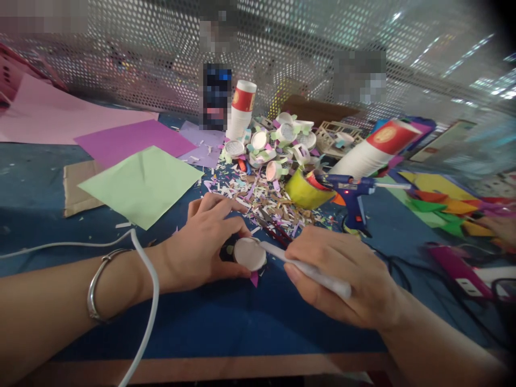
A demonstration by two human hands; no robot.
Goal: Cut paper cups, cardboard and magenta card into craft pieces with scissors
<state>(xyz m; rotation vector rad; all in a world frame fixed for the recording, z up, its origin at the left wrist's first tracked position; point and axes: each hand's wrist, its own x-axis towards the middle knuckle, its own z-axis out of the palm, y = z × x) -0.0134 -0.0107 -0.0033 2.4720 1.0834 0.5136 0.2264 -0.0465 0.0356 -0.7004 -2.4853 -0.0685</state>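
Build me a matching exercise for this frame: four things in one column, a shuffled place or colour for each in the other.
1. White tool
2. Small round white piece
3. Glue gun
4. Bracelet

A. Around the left wrist
B. In the left hand
C. Dark blue
D. In the right hand

Pairs: 1-D, 2-B, 3-C, 4-A

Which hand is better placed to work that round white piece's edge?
Probably the right hand: its white pen-like tool has its tip at the edge of the round white piece. The left hand is holding that piece between thumb and fingers.
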